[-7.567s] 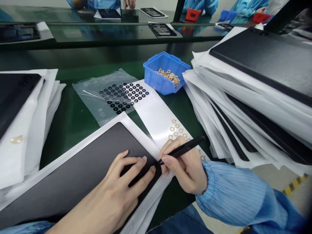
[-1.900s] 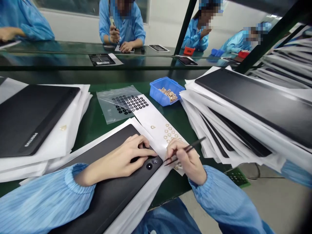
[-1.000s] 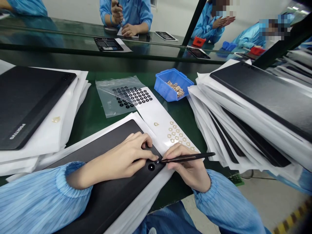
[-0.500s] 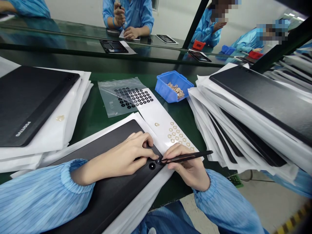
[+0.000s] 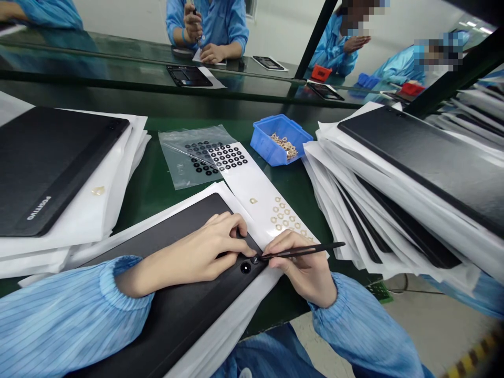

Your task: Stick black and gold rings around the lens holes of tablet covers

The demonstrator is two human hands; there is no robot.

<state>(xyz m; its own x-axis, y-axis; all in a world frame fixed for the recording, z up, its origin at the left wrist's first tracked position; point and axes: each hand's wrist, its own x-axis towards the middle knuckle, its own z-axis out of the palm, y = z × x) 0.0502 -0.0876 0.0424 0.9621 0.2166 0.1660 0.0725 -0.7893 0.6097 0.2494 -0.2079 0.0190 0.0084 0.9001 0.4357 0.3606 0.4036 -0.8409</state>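
A black tablet back cover [image 5: 177, 310] lies slanted in front of me on white sheets. My left hand [image 5: 212, 249] rests on it, fingers apart, its index fingertip beside a small round camera ring near the cover's corner. Black tweezers [image 5: 303, 250] are pinched in my right hand [image 5: 301, 268]. Their tips reach the same ring, right by my left fingertip; whether they grip a part is too small to tell. A second round camera opening [image 5: 245, 268] shows just below. Beyond the hands, a white liner strip [image 5: 255, 184] carries black rings and loose pale tabbed rings.
A blue bin [image 5: 271, 144] holds many pale tabbed rings. Beside it lies a clear bag [image 5: 173, 163] of black rings. Stacked covers with white sheets stand left [image 5: 59, 173] and right [image 5: 417, 173]. Co-workers sit across a conveyor [image 5: 129, 68] carrying black panels.
The tweezers' arms have come closer together, and my right hand has shifted very slightly. My left hand stays put. Panels on the far conveyor have moved a little right.
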